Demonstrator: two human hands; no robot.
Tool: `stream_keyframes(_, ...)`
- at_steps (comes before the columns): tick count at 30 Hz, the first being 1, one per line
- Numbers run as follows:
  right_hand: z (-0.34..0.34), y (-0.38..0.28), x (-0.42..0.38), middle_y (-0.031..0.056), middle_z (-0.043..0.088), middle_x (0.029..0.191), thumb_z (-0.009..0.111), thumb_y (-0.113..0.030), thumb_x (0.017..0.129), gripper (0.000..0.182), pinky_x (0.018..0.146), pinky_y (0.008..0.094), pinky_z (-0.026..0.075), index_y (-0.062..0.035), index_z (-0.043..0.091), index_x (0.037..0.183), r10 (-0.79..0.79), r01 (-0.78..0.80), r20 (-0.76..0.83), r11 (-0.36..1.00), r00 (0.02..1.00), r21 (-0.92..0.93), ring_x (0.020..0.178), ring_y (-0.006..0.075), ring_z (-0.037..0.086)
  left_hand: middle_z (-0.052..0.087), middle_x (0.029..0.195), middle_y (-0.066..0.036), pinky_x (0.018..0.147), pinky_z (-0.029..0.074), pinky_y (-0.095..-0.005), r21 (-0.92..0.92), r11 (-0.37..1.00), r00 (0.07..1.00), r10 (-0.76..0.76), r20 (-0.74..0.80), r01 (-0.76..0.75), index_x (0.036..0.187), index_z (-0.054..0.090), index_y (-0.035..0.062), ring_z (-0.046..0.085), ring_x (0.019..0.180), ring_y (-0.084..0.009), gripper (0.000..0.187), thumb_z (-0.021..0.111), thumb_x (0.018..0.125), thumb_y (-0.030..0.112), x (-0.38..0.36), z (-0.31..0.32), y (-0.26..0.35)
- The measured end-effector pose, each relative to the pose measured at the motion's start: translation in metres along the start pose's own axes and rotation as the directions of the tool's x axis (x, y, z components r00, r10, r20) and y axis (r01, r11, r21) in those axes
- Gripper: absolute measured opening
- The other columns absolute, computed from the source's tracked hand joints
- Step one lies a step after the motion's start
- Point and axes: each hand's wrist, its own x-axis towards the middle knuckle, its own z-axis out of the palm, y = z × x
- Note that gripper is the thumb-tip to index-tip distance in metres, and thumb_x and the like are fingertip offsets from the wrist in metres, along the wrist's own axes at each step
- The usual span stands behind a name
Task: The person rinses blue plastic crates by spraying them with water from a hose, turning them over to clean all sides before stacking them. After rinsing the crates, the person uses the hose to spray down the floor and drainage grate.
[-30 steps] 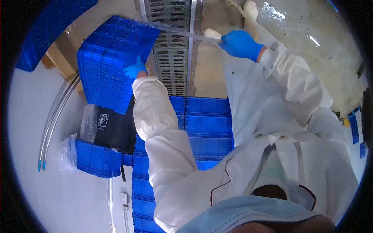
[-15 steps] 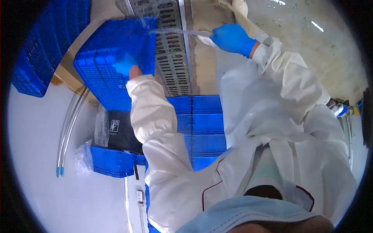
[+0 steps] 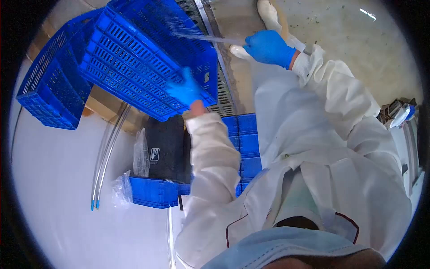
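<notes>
My left hand (image 3: pixel 185 91), in a blue glove, grips the slatted side of a blue plastic crate (image 3: pixel 130 58). The crate is tilted, its open inside facing away from me. My right hand (image 3: pixel 270 48), also gloved in blue, is closed around the end of a hose (image 3: pixel 283 20), mostly hidden by the fingers. From it a jet of water (image 3: pixel 215 39) shoots left into the crate and splashes on its inner wall.
Another blue crate (image 3: pixel 51 85) with green bits on it stands at the left. A metal drain grate (image 3: pixel 222 96) runs beneath the held crate. Stacked blue crates (image 3: pixel 248 139) are near my legs, beside a black bin (image 3: pixel 168 141). The floor at right (image 3: pixel 331 40) is wet with green scraps.
The held crate has swung and tipped, now showing its slatted side and inside. My left hand has moved right and down with it. The right hand stays nearly still, water still flowing.
</notes>
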Motion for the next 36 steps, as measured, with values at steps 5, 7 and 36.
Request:
stream_keyframes(5,-0.005,0.021,-0.002,0.0191,0.056,0.062,0.046,-0.031,0.076,0.034,0.055,0.0461,0.044,-0.0024,0.06,0.064,0.041,-0.039,0.041,0.999,0.998,-0.034,0.058,0.0371,0.055,0.049,0.11,-0.022,0.082,0.042,-0.0457,0.37,0.821,0.857,-0.504,0.11,0.435,0.124,0.029,-0.0039,0.052,0.095,-0.0384,0.103,0.075,0.051,0.053,-0.116,0.012,0.014)
stream_keyframes(7,-0.003,0.039,-0.006,0.0184,0.056,0.062,0.046,-0.032,0.077,0.034,0.056,0.0458,0.044,-0.003,0.061,0.067,0.082,-0.081,0.042,0.996,0.996,-0.031,0.058,0.0366,0.055,0.041,0.119,-0.022,0.085,0.039,-0.0474,0.386,0.745,0.754,-0.636,0.163,0.544,0.124,0.03,-0.0047,0.047,0.102,-0.04,0.101,0.072,0.053,0.054,-0.156,0.071,-0.061)
stream_keyframes(36,-0.077,-0.124,-0.002,0.0163,0.058,0.065,0.046,-0.035,0.08,0.033,0.057,0.043,0.046,-0.0075,0.063,0.074,-0.074,0.069,-0.299,0.997,0.951,-0.025,0.061,0.0342,0.057,0.06,0.099,-0.004,0.069,0.045,-0.0385,0.73,0.628,0.902,-0.102,0.419,-0.268,0.096,0.06,0.0105,0.056,0.082,-0.0225,0.023,0.05,0.079,0.021,-0.177,0.156,-0.182)
